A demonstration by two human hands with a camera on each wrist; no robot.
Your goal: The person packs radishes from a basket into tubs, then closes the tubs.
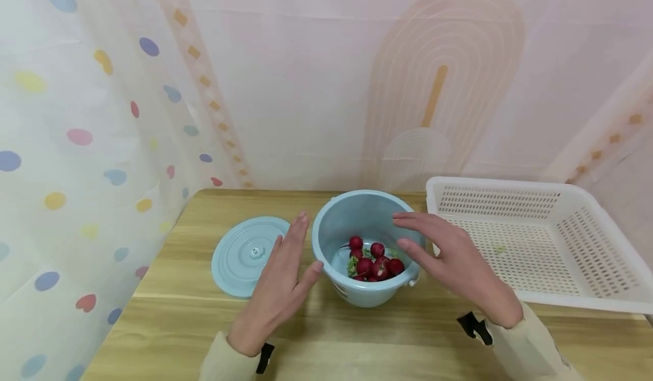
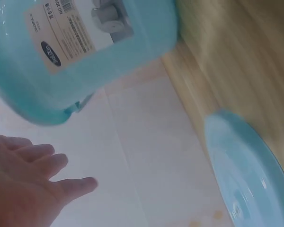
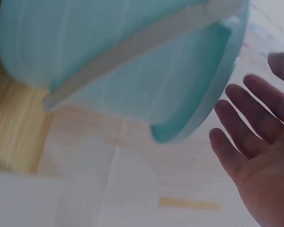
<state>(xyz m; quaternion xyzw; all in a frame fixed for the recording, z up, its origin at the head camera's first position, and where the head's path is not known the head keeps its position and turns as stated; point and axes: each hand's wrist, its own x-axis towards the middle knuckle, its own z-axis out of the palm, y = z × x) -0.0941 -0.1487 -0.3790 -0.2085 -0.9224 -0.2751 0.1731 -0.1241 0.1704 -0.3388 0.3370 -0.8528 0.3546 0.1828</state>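
A light blue bucket [image 1: 365, 297] stands upright on the wooden table, with several red radishes [image 1: 380, 269] and bits of green leaf at its bottom. To the bucket's left, my left hand [image 1: 280, 290] is held with straight fingers, partly covering the round blue lid [image 1: 240, 256] in the head view. My right hand [image 1: 454, 256] hovers at the bucket's right rim, fingers extended and holding nothing. The left wrist view shows a printed label [image 2: 61, 38] on the bucket's side. A pale handle [image 3: 146, 40] hangs along the bucket in the right wrist view.
On the right of the table [image 1: 168, 313] sits a white perforated plastic basket [image 1: 520, 256] with a small green scrap inside. Behind the table hangs a patterned cloth [image 1: 306, 86], and a dotted one [image 1: 76, 199] covers the left side.
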